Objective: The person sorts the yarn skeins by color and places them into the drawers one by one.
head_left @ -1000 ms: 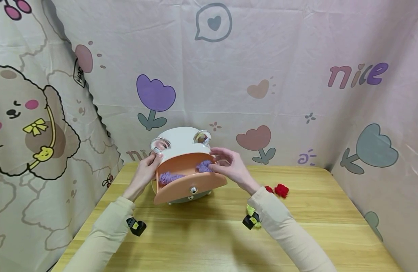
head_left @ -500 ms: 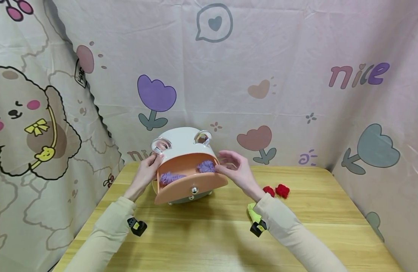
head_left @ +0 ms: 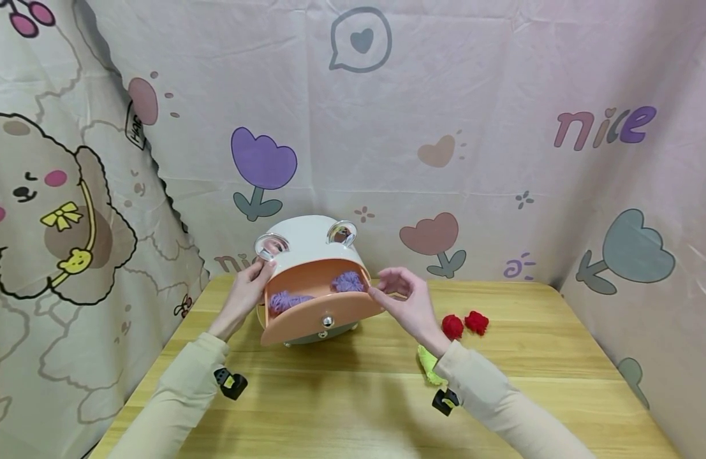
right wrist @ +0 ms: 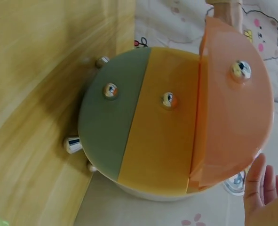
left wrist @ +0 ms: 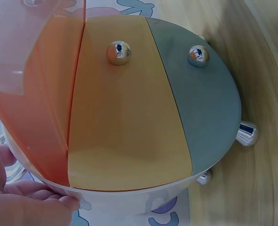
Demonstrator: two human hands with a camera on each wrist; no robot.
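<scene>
A rounded white drawer box (head_left: 309, 236) with clear, silver-rimmed ears stands on the table. Its peach top drawer (head_left: 307, 319) is pulled out, and two purple yarn bundles lie inside: one yarn bundle (head_left: 286, 301) at the left, another bundle (head_left: 347, 281) at the right. My left hand (head_left: 246, 294) grips the box's left side beneath the ear, thumb in front. My right hand (head_left: 407, 305) is at the drawer's right edge, fingers loosely bent and holding nothing; whether the fingertips touch the edge I cannot tell. Below, the yellow drawer (left wrist: 124, 113) and green drawer (left wrist: 200, 99) are closed.
Two red yarn balls, a nearer ball (head_left: 453, 326) and a farther ball (head_left: 476, 322), lie right of my right hand. A yellow-green yarn bundle (head_left: 430, 364) lies by the right wrist. A printed curtain (head_left: 353, 127) hangs behind the wooden table (head_left: 353, 408).
My right hand has drawn back rightward from the right purple yarn bundle to the drawer's edge. More of the red balls and yellow-green bundle shows. My left hand keeps its grip.
</scene>
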